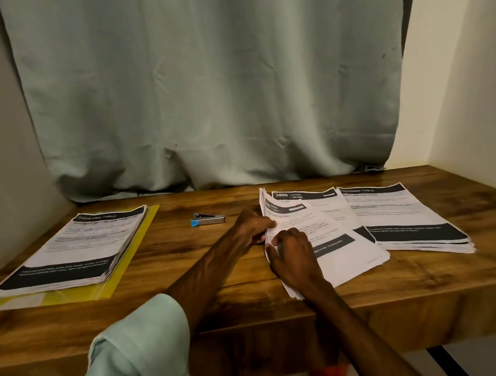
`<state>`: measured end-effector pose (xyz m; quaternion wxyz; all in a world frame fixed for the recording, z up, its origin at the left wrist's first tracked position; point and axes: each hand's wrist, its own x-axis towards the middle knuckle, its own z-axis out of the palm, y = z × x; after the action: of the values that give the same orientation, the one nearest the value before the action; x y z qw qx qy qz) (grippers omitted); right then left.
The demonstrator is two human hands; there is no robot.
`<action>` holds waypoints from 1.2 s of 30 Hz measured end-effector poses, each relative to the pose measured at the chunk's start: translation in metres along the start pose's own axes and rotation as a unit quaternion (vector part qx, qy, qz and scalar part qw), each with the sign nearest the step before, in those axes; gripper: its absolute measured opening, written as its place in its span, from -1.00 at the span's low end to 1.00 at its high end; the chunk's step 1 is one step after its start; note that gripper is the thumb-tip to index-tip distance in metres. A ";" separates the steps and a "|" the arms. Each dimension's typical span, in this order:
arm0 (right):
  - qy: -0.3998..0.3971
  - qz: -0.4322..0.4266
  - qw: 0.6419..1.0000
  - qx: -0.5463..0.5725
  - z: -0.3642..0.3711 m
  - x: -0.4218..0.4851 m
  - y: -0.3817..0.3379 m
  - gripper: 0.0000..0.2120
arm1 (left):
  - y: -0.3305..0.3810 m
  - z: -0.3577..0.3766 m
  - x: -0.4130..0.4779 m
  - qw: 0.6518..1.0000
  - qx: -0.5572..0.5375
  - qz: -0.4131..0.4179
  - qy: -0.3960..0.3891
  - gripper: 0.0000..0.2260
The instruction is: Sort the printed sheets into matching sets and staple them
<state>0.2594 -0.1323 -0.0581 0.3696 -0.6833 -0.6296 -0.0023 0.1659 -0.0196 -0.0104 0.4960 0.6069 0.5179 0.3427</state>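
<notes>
A tilted stack of printed sheets (pixel 331 249) lies near the table's front edge, right of centre. My left hand (pixel 254 224) grips its raised left edge, thumb on top. My right hand (pixel 294 258) pinches the same edge lower down, fingers curled on the paper. Behind it lies a sheet headed "3800" (pixel 306 196). To the right sits a stack headed "Dressing Table" (pixel 406 220). Another "Dressing Table" stack (pixel 73 249) rests on a yellow folder (pixel 127 256) at the left. A small blue and silver stapler (pixel 207 219) lies in the middle, left of my left hand.
The wooden table (pixel 219 285) fills a niche between a grey wall on the left and a cream wall on the right. A pale green curtain (pixel 209 87) hangs behind and touches the tabletop's back edge.
</notes>
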 end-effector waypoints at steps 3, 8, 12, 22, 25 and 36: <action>0.019 -0.010 1.000 -0.006 -0.001 0.000 -0.001 -0.69 | -0.010 0.003 0.000 0.999 0.013 0.014 0.032 -0.71; 0.029 0.000 0.991 0.128 -0.012 0.002 0.003 -0.85 | -0.011 -0.004 -0.011 0.994 0.007 0.032 0.108 -0.83; 0.141 0.016 0.977 0.160 -0.049 0.016 0.015 -0.52 | 0.005 -0.039 -0.025 0.991 -0.022 0.083 0.106 -0.88; -0.075 0.162 0.862 0.475 -0.067 0.029 -0.027 -0.78 | 0.025 -0.144 -0.064 0.977 -0.141 0.147 0.063 -0.80; -0.036 0.117 0.878 0.463 -0.053 0.032 -0.048 -0.82 | 0.021 -0.151 -0.083 0.965 -0.199 0.159 0.065 -0.77; 0.068 -0.009 0.889 0.453 -0.064 0.061 -0.115 -0.72 | 0.074 -0.186 -0.126 0.914 -0.185 0.323 0.161 -0.87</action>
<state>0.2026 -0.1200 0.0745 0.6810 -0.4341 -0.5415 0.2336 -0.0145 -0.0940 0.1234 0.3716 0.5755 0.2939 0.6666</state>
